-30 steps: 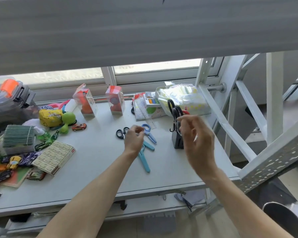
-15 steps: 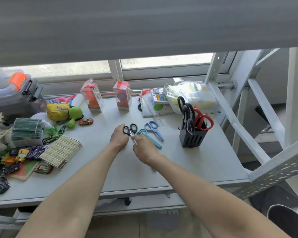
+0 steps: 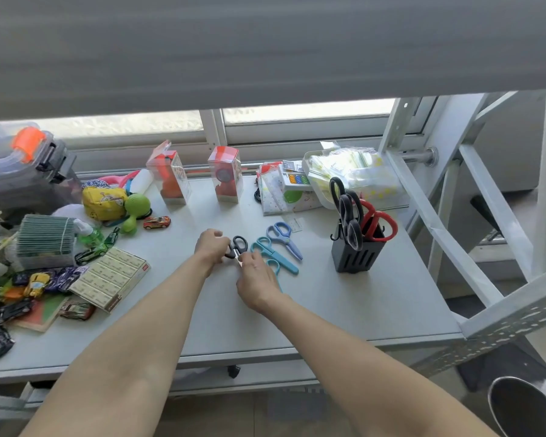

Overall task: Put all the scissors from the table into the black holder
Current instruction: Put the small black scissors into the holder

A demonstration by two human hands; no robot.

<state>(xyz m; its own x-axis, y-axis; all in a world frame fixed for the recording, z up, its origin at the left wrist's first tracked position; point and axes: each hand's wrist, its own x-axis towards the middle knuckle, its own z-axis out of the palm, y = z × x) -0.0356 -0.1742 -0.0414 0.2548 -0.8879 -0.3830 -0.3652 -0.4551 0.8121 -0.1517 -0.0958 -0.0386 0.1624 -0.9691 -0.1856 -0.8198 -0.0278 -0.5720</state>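
Small black-handled scissors [image 3: 238, 246] sit at the table's middle, held between both hands. My left hand [image 3: 211, 246] grips the handle side and my right hand [image 3: 255, 272] pinches the blade end. To the right lie teal scissors [image 3: 273, 253] and blue scissors [image 3: 283, 235], with another teal pair [image 3: 275, 266] partly hidden under my right hand. The black holder [image 3: 356, 254] stands at the right with black scissors [image 3: 349, 209] and red scissors [image 3: 378, 223] upright in it.
Toy cars, a box [image 3: 111, 278] and a yellow pouch [image 3: 104, 203] crowd the table's left. Two clear boxes [image 3: 225, 174] and a white tray of packets [image 3: 353, 173] line the back. A white metal frame [image 3: 448, 234] runs along the right edge.
My right hand came away from the black holder to the black scissors at the table's middle. Both hands now hold that pair. The camera view shifted left.
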